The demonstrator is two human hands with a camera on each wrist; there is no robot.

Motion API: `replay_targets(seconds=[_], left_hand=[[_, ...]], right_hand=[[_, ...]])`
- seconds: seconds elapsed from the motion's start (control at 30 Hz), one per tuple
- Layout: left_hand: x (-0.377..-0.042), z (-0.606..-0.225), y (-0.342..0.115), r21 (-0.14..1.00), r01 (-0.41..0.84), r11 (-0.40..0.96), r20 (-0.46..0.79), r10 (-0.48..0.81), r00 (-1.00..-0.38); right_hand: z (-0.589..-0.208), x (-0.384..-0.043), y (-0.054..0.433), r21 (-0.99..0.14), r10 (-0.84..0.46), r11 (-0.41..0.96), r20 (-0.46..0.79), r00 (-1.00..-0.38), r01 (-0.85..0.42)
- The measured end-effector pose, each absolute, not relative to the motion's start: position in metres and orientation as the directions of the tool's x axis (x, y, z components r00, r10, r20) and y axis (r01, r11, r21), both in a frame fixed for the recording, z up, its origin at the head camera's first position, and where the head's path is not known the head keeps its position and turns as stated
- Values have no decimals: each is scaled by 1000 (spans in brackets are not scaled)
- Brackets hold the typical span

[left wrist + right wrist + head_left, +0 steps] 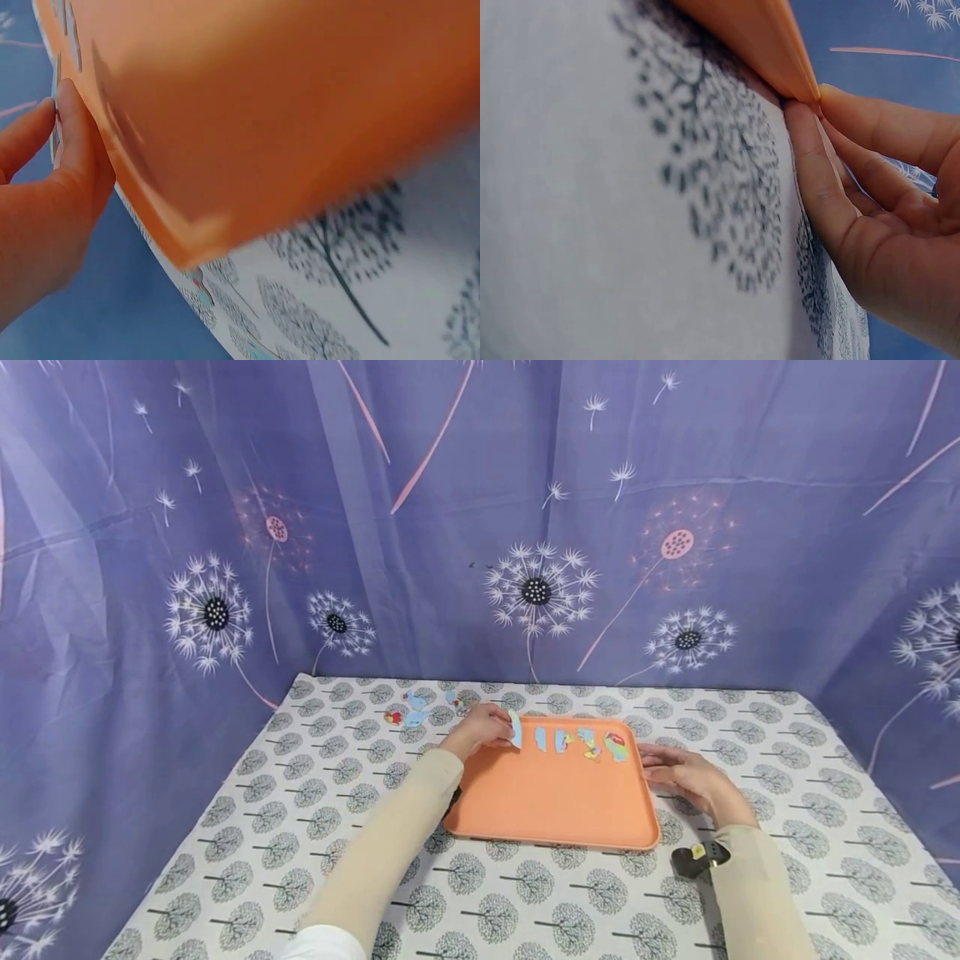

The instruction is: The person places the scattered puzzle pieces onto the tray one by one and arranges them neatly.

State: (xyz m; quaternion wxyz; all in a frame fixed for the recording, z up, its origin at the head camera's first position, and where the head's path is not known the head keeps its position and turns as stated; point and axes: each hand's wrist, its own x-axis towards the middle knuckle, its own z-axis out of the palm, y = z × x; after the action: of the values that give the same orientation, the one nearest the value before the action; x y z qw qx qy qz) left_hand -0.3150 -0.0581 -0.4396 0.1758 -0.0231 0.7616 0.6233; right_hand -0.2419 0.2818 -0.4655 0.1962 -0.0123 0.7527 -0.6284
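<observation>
A shallow orange tray (555,810) lies on the tablecloth. My left hand (483,728) is over its far left corner and pinches a thin light blue puzzle piece (515,729) upright between thumb and fingers. In the left wrist view that piece (55,142) shows edge-on at the fingertips. Along the tray's far side, several flat puzzle pieces stand in a row, among them a narrow blue piece (541,739) and a red and green piece (616,747). At the right side, my right hand (693,779) holds the tray rim (804,71) between thumb and fingertips.
Beyond my left hand, more blue and red pieces (415,718) lie loose on the tree-patterned tablecloth (495,893). A purple dandelion curtain (450,568) hangs behind the table's far edge. A black strap (693,858) is on my right wrist.
</observation>
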Motion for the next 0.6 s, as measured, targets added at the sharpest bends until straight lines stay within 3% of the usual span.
replay_targets(seconds=[0.27,0.6], left_hand=[[-312,-444,-48,930,-222,293,-287,203,-936],[-308,-443,-42,906,-228,357,-285,117,-951]], right_hand=[[-466,-242,283,-950,-266,220,-277,-923,221],[-465,-242,282,-954,-263,212,-266,-927,214]])
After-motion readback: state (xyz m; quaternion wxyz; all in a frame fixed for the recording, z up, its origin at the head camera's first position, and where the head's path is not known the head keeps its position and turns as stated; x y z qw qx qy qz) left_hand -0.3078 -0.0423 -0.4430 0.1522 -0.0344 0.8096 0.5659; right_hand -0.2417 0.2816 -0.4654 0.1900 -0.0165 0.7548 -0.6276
